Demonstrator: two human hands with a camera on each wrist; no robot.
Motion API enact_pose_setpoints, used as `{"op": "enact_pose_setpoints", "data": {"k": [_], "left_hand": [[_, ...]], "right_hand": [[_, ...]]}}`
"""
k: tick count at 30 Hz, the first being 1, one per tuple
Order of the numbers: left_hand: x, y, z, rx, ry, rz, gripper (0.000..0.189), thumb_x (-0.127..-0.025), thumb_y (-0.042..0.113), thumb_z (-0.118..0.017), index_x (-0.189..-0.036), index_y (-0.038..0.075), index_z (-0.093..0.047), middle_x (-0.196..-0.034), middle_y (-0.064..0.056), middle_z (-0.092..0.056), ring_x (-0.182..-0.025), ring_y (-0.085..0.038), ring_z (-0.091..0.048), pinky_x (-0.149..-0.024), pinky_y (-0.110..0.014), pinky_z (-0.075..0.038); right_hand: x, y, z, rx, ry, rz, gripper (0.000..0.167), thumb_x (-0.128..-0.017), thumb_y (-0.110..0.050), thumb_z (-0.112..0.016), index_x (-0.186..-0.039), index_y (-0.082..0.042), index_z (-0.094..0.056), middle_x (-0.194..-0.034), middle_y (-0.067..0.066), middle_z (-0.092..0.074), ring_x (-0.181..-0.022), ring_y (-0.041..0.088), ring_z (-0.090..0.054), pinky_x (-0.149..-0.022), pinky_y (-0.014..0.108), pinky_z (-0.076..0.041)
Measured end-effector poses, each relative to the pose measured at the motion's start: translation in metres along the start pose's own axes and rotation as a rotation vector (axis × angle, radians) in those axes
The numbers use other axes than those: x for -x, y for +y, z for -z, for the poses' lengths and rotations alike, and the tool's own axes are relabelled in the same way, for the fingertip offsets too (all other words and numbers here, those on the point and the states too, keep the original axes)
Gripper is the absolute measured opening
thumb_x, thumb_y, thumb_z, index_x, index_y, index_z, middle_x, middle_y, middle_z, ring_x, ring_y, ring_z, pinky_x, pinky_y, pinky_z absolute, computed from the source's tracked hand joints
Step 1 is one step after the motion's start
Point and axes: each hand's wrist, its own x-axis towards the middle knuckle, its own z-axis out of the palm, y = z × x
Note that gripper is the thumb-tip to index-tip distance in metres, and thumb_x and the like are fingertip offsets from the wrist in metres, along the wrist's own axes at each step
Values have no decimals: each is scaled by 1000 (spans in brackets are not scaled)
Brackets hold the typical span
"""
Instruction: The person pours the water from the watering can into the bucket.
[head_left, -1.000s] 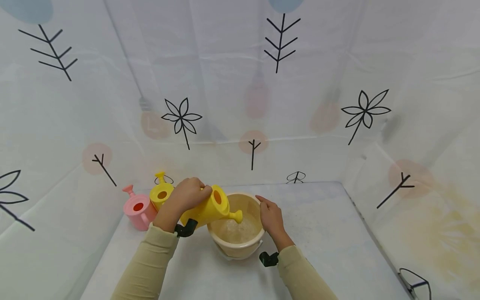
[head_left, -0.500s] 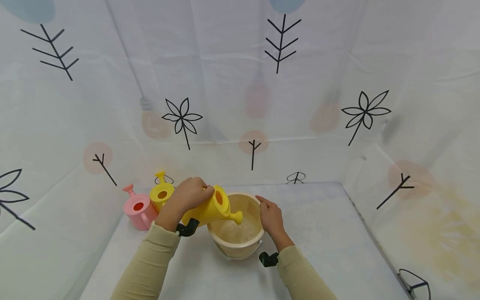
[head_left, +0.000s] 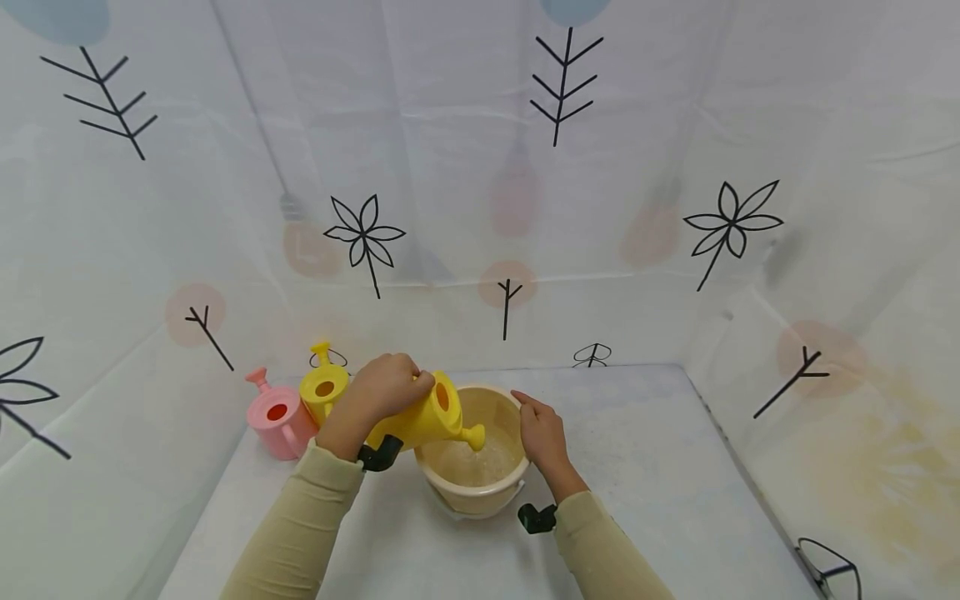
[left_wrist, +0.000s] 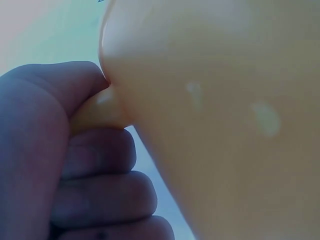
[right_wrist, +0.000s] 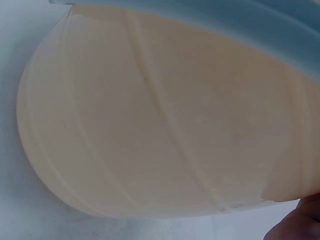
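Observation:
My left hand (head_left: 386, 387) grips the handle of a yellow watering can (head_left: 422, 423), which leans over a cream bucket (head_left: 474, 502). The can's spout points down and right, with its round head (head_left: 472, 437) over the bucket's opening. In the left wrist view, thumb and fingers (left_wrist: 102, 195) wrap round the can's handle (left_wrist: 100, 110). My right hand (head_left: 543, 429) holds the bucket's right rim, its index finger reaching along the edge. The right wrist view shows the bucket's ribbed side (right_wrist: 150, 130), with fingertips (right_wrist: 297, 222) at the lower right corner.
A pink watering can (head_left: 279, 423) stands upright at the table's left, touching or close to a second yellow watering can (head_left: 322, 387) partly behind my left arm. The white table (head_left: 637, 500) meets a printed cloth backdrop (head_left: 450, 167) at the back and sides.
My left hand has shifted slightly right with the yellow watering can, which tips a little further over the bucket. My right hand and the bucket stay in place.

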Motion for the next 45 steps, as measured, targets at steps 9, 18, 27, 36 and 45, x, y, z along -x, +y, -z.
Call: {"op": "enact_pose_setpoints", "data": {"k": [9, 18, 27, 36, 45], "left_hand": [[-3, 3, -2, -9, -10, 2, 34, -88, 36, -46, -81, 11, -69, -72, -3, -60, -66, -20, -53, -63, -30, -41], [-5, 5, -3, -31, -1, -36, 33, -88, 35, -46, -73, 13, -66, -68, -3, -59, -63, -20, -52, -60, -29, -40], [-3, 9, -2, -50, 9, -62, 32, -88, 34, -46, -69, 13, -63, -67, -3, -57, -62, -19, -51, -59, -29, -39], [-5, 11, -2, -66, 5, -62, 33, -88, 33, -46, -69, 12, -63, -67, -4, -56, -62, -20, -51, -59, -29, -39], [-6, 12, -2, -69, -25, -41, 32, -88, 35, -47, -75, 12, -65, -70, -4, -58, -65, -20, -52, -61, -29, -40]], "right_hand": [[0, 0, 0, 5, -3, -10, 47, -98, -27, -28, -132, -26, -60, -138, 3, -58, -116, 22, -58, -88, 39, -46], [0, -1, 0, 7, 1, -7, 47, -97, -26, -29, -131, -26, -61, -137, 3, -58, -112, 22, -59, -87, 39, -46], [1, -1, 0, -2, 4, -5, 47, -97, -26, -29, -131, -25, -61, -137, 4, -58, -123, 25, -57, -95, 43, -47], [0, 1, -1, 8, 11, 9, 47, -97, -27, -29, -131, -26, -61, -136, 3, -59, -113, 22, -59, -88, 40, -46], [-1, 1, -1, -4, 2, -2, 46, -97, -26, -29, -131, -25, -61, -137, 3, -59, -117, 21, -58, -91, 41, -47]]}}
